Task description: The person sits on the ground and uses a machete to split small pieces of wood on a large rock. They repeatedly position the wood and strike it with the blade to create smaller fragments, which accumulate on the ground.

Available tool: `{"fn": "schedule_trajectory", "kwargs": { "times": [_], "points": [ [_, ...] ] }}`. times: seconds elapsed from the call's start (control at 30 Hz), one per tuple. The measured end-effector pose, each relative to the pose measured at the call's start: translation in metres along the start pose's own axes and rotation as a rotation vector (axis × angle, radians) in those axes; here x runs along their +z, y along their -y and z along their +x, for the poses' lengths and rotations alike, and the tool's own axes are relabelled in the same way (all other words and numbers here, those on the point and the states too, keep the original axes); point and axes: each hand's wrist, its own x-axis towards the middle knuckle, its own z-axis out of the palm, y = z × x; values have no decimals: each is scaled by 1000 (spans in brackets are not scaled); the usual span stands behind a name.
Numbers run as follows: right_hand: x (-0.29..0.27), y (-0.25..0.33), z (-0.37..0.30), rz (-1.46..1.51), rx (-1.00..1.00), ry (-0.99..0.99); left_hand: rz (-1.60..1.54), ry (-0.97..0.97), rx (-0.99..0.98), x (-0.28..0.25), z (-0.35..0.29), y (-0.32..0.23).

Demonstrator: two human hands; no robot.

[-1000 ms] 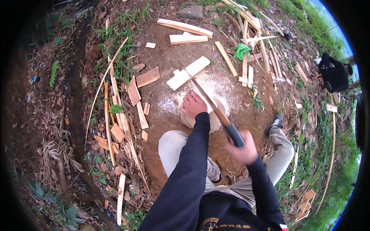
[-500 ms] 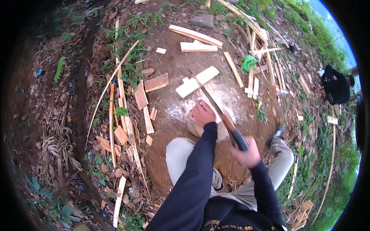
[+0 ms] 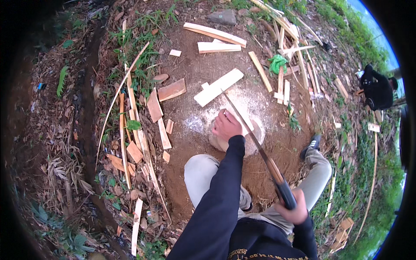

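Note:
My right hand (image 3: 294, 210) is closed around the dark handle of a long, narrow, slightly curved hand saw (image 3: 255, 143). Its blade points forward and left across a round wooden stump (image 3: 258, 132), just right of my left hand; its teeth are too fine to make out. My left hand (image 3: 227, 125) rests over the stump with fingers curled, holding down a pale strip of wood (image 3: 244, 118). Most of that strip is hidden by the hand and blade. A wider pale board (image 3: 220, 87) lies on the ground just beyond the blade's tip, with a small offcut at its side.
Pale sawdust and a scrap of clear plastic (image 3: 193, 124) lie around the stump. Boards (image 3: 214, 34), long strips (image 3: 149, 164) and a green bag (image 3: 277, 64) are scattered about. My knees flank the stump. Another person in black (image 3: 377, 89) sits at the far right.
My right hand has drawn the saw back toward me, down and right, roughly along the blade's length. My left hand stays on the stump, its fingers now more curled.

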Motion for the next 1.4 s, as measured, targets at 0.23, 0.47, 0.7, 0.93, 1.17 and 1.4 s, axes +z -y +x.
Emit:
{"fn": "schedule_trajectory", "kwargs": {
  "times": [0.23, 0.47, 0.7, 0.93, 1.17, 1.4],
  "points": [
    [28, -33, 75, 100, -236, -366, 42, 13, 5, 1, 6, -11],
    [-8, -19, -16, 59, -72, -17, 110, 28, 34, 3, 6, -10],
    [16, -34, 97, 42, -262, -143, 74, 105, 4, -2, -5, -18],
    [-6, -42, -11, 89, -109, 13, 102, 83, -28, -4, 11, -3],
    [17, -30, 76, 25, -219, -102, 110, 150, -18, -1, 1, -14],
    [3, -31, -28, 59, -154, -51, 115, 71, 12, -4, 4, -10]
  ]
}}
